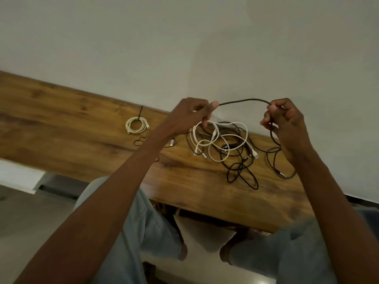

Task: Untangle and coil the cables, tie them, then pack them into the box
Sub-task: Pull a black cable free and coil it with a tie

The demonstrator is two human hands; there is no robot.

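Black cable (244,101) is pinched by left hand (192,113) and right hand (285,119), above the desk's (61,119) far edge.

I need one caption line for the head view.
Left hand and right hand stretch a thin black cable above tangled black and white cables.

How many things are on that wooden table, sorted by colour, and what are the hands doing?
Coiled, tied white cable: 1
Loose white cables in the tangle: at least 2; exact number unclear
Black cables in the tangle: at least 2; exact number unclear
Small black ties beside the coil: about 2, too small to be sure
Total: roughly 7 things

The left hand and right hand hold one black cable between them.
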